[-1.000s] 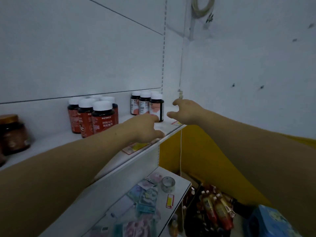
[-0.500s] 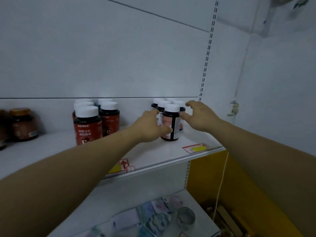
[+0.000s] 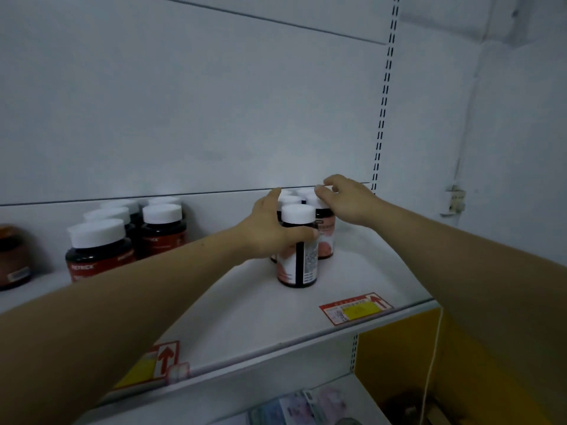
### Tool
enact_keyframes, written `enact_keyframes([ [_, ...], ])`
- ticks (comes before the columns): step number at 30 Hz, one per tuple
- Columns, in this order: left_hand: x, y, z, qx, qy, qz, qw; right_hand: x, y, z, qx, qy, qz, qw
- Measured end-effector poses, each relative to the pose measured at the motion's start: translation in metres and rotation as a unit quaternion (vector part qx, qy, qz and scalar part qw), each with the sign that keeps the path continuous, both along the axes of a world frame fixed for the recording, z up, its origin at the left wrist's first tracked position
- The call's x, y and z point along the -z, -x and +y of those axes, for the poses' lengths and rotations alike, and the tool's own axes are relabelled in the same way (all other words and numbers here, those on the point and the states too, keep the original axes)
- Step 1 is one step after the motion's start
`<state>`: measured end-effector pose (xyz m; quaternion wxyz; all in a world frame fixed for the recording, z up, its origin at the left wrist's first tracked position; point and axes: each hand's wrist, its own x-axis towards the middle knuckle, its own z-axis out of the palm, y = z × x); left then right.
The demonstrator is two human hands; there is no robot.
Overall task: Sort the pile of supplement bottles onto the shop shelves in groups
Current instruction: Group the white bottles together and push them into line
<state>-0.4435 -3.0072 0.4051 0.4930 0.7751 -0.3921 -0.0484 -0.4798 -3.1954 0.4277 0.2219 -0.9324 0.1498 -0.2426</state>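
Supplement bottles (image 3: 325, 237) with white caps and pink labels stand in a tight cluster toward the right end of the white shelf (image 3: 245, 308), close to its back panel. Well to their left on the same shelf is a separate group of red-labelled bottles (image 3: 98, 237), also white-capped, and at the far left edge sits a brown jar (image 3: 13, 259). Two price tags lie along the shelf's front lip: one (image 3: 356, 308) below the cluster, another (image 3: 159, 358) further left, partly behind the left forearm. A slotted upright (image 3: 382, 118) runs up the wall just right of the cluster. Below the shelf are a yellow panel (image 3: 392, 357), a hanging white cord (image 3: 434, 342) and a lower shelf with papers (image 3: 306, 406) on it.

The front bottle (image 3: 302, 265) hides much of those behind it, and the left forearm crosses the lower part of the red-labelled group.

The left hand (image 3: 270, 231) grasps the front bottle just under its cap, thumb across the near side, fingers reaching round behind. The right hand (image 3: 346, 200) comes in from the right with fingers bent, their tips on the cap of the cluster's right-hand bottle; whether it actually clasps that cap I cannot tell.
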Motion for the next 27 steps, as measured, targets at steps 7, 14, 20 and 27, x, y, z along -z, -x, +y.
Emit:
enact_keyframes([
  [7,0.002,0.002,-0.016,0.002,0.011,0.114,0.993,-0.010,-0.031,-0.013,-0.118,-0.024,0.058,0.991],
  [14,0.012,0.016,-0.039,-0.084,0.078,0.129,0.985,-0.002,-0.044,-0.024,-0.204,-0.002,0.042,0.978],
  [20,0.013,0.028,-0.052,-0.146,0.095,0.119,0.977,-0.001,-0.042,-0.031,-0.230,-0.025,0.033,0.972],
  [27,0.013,0.025,-0.049,-0.162,0.085,0.137,0.974,0.001,-0.049,-0.031,-0.217,-0.095,0.016,0.971],
])
